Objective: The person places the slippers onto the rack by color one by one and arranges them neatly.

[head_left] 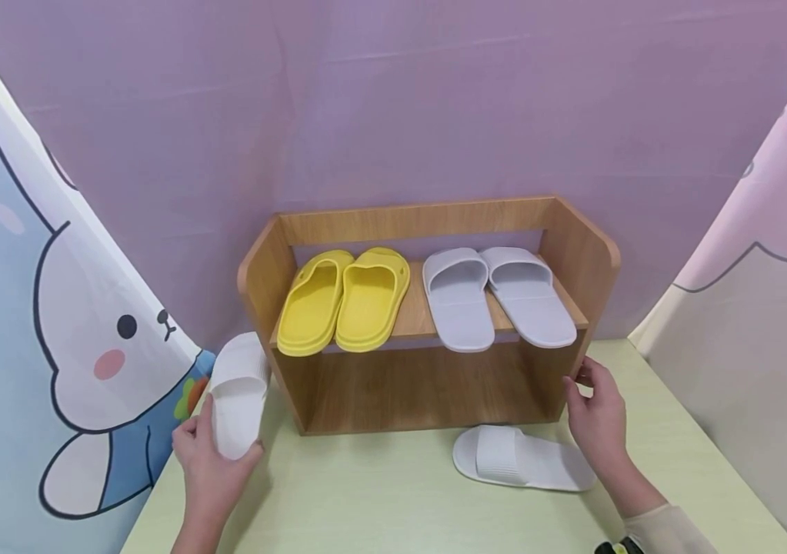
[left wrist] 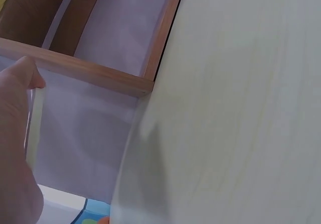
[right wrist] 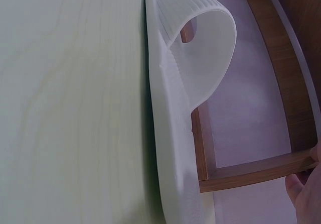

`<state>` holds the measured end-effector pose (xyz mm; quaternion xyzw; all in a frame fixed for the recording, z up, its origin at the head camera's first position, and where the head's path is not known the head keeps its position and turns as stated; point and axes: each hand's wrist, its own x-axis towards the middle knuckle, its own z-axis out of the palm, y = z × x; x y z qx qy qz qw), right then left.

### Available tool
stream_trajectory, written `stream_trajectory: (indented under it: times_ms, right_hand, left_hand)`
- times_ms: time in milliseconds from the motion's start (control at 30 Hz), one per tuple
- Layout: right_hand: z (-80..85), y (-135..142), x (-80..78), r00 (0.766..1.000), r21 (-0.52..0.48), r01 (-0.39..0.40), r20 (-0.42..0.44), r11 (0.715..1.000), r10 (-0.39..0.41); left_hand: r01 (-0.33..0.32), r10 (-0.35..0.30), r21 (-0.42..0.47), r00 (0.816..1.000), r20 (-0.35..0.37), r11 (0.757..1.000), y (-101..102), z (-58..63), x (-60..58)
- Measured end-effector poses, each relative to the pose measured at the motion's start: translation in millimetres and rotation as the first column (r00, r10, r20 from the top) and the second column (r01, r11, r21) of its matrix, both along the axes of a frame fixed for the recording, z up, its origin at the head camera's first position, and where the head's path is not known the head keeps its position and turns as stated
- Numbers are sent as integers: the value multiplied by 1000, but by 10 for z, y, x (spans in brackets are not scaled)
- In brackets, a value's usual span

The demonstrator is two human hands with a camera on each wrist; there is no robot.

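Note:
At the left, my left hand (head_left: pixel 216 469) holds a white slipper (head_left: pixel 237 415) by its sole, thumb on one side and fingers on the other. The slipper is tilted up beside the left panel of a wooden shoe rack (head_left: pixel 428 392), its strap end away from me. My right hand (head_left: pixel 599 412) grips the front edge of the rack's right panel with bent fingers, partly hidden behind the panel. Near that hand, another white slipper (head_left: pixel 559 464) lies sideways on the table before the rack; its ribbed strap shows large in the right wrist view.
Yellow clogs (head_left: pixel 368 308) stand on the left of the upper shelf, grey slippers (head_left: pixel 461 304) on the right. The rack stands on a pale table (head_left: pixel 379 500), close to a purple cloth backdrop (head_left: pixel 421 115). Printed cloths (head_left: pixel 116 400) hang at both sides.

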<state>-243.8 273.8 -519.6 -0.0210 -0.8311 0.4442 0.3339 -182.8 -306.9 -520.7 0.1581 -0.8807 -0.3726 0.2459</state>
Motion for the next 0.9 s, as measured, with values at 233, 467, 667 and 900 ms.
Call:
stream_trajectory:
  times_ms: [233,467,667,900]
  right_hand:
    - [-8,0,-6,1000,15,7,-26,1000,-7]
    - [-3,0,-3,1000,6,6,-18,1000,-6]
    - [-9,2,-9,1000,1,4,-27,1000,-3]
    - [-9,3,-16,1000,-7,4,-5,1000,-4]
  left_hand:
    - [-28,25,-26,994,-110,999,77,68,28]
    - [-30,16,-53,970,-242,998,128,111,66]
    - [-17,-15,-76,915,-403,997,115,83,91]
    - [-37,-17,-98,867,-498,995,107,53,105]
